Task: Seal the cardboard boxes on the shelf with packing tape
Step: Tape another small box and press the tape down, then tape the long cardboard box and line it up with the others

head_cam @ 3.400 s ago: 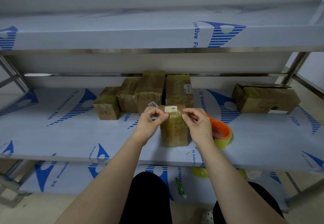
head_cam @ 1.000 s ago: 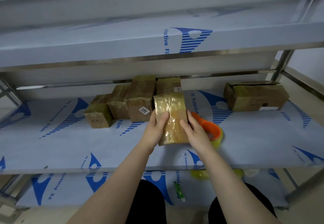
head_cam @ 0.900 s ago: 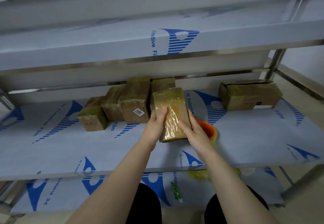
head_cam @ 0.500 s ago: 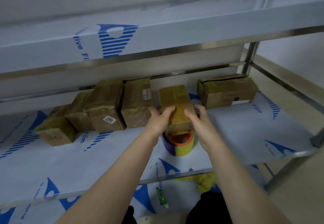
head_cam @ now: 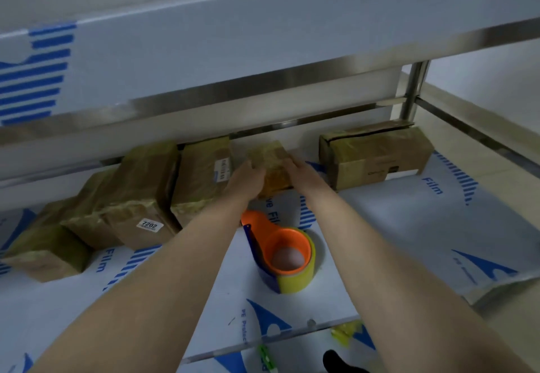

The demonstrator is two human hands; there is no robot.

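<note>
**Wrapped box moved back to the far row**

Half a second ago the wrapped box (head_cam: pixel 270 165) hung just above the tape roll (head_cam: pixel 287 258). It has now travelled to the far side of the shelf (head_cam: pixel 409 241), into the gap between the barcoded box (head_cam: pixel 204 179) on its left and the large box (head_cam: pixel 377 156) on its right. The left hand (head_cam: pixel 248 178) and right hand (head_cam: pixel 302 174) grasp it from either side, with the fingers (head_cam: pixel 257 168) curled against its flanks. Blur hides whether its base already rests on the shelf.

The placing will probably go best if the box is lowered square and slid snug against its left neighbour. The grip should be let go only once the base sits flat. Both forearms pass over the tape roll, which stands nearer on the shelf, so they should lift clear of it on the way back.

The wrapped box is small brown cardboard under glossy yellowish tape, with an amber sheen on its near face. It looks fully sealed. The large box shows a dark open seam along its top, so it likely comes next
</note>
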